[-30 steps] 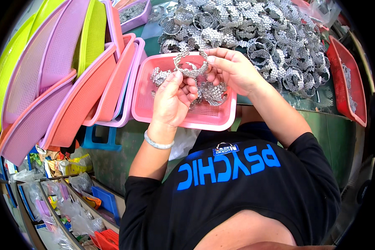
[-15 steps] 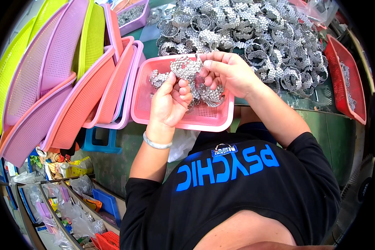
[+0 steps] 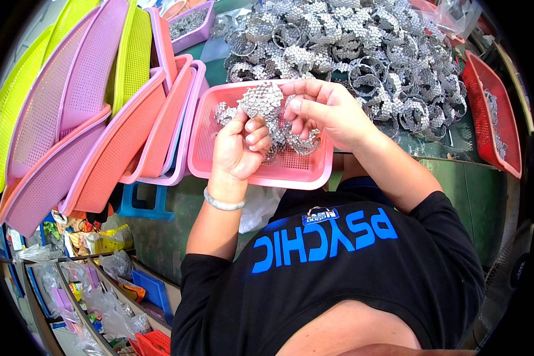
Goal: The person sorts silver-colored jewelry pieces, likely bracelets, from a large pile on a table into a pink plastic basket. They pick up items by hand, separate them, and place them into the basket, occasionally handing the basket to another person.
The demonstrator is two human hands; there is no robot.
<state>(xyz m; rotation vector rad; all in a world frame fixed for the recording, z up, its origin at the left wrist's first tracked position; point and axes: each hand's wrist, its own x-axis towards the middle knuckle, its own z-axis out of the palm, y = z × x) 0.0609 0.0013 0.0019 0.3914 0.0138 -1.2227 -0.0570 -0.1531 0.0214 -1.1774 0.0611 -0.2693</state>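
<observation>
My left hand [image 3: 241, 145] is closed on the lower edge of a silver band of scale-like metal pieces [image 3: 261, 99], held up over a pink basket [image 3: 199, 139]. My right hand [image 3: 326, 110] is just right of the band. Its index fingertip is at the band's upper right edge, the thumb is apart from it, and the other fingers are curled. Whether the fingertip touches the band I cannot tell. More silver scaly bands [image 3: 302, 142] lie in the basket beneath both hands, partly hidden by them.
A large heap of curled silver bands [image 3: 344, 53] covers the green table behind the basket. A red basket [image 3: 510, 118] with grey pieces stands at the right. Stacked purple, orange and green baskets [image 3: 113, 148] lean at the left. A blue stool [image 3: 145, 202] and cluttered compartments [image 3: 95, 291] are lower left.
My right thumb and index finger, pinching the band's right edge before, have parted. The band has turned slightly and sits a little further left in my left hand.
</observation>
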